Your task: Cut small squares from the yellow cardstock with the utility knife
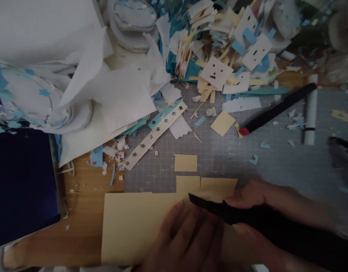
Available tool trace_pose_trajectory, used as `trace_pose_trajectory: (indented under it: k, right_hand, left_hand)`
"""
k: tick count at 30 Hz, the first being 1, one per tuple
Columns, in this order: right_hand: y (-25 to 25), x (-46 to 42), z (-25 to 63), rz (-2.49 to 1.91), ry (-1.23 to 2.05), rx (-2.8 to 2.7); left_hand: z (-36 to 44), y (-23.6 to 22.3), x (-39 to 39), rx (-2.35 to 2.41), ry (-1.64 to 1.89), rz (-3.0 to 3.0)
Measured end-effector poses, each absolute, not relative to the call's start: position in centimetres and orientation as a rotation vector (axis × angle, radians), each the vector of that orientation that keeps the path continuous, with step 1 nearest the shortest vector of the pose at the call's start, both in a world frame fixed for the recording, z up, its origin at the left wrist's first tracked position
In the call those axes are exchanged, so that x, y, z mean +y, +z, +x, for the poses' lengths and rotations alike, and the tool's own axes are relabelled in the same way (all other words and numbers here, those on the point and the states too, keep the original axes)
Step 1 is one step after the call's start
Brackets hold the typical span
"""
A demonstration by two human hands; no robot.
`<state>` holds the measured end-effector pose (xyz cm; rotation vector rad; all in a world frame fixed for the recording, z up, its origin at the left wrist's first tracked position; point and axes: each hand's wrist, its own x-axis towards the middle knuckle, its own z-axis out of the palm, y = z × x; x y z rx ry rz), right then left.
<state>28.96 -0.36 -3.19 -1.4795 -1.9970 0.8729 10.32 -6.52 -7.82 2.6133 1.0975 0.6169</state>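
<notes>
A pale yellow sheet of paper (131, 226) lies at the near edge of the grey cutting mat (159, 177). My left hand (187, 236) rests on this sheet with its fingers stretched out, holding it flat. In my right hand (253, 196) is a black box cutter (229, 213), its blade end over the sheet's far edge, just beyond my left fingertips. Whether the blade touches the paper I cannot tell. A slit separates two tabs along that edge, and a small yellow rectangle (185, 163) lies loose beyond them.
A black marker (278, 107) with a red end crosses a white pen (311, 113) at the right. Paper figures with drawn faces (216, 71) pile up at the back. White sheets (119, 98), a punched strip (156, 136) and a dark-screened device (23, 189) are leftward.
</notes>
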Motion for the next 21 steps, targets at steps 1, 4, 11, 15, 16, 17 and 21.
trace_pose_trajectory:
  k: [1,4,11,15,16,17,21]
  right_hand:
    - [-3.2,-0.3,29.1,-1.475,0.871,-2.002]
    - [-3.2,-0.4,29.4,-1.46,0.947,-2.009]
    - [-2.9,-0.4,30.0,-1.472,0.916,-2.028]
    - [-2.8,0.2,30.5,-1.4,0.967,-2.068]
    - [-2.8,0.3,30.6,-1.387,0.963,-2.084]
    - [-2.8,0.4,30.7,-1.377,0.965,-2.1]
    - [-2.8,0.4,30.6,-1.373,0.945,-2.098]
  left_hand:
    - [10.3,-7.8,-6.5,1.095,0.608,2.616]
    - [10.2,-8.0,-6.6,1.098,0.612,2.614]
    - [10.3,-7.8,-6.7,1.088,0.559,2.646]
    - [10.2,-7.8,-6.8,1.086,0.532,2.669]
    - [10.2,-7.9,-6.8,1.09,0.541,2.678]
    - [10.2,-8.0,-6.8,1.09,0.544,2.682]
    - [10.2,-8.1,-6.8,1.094,0.571,2.693]
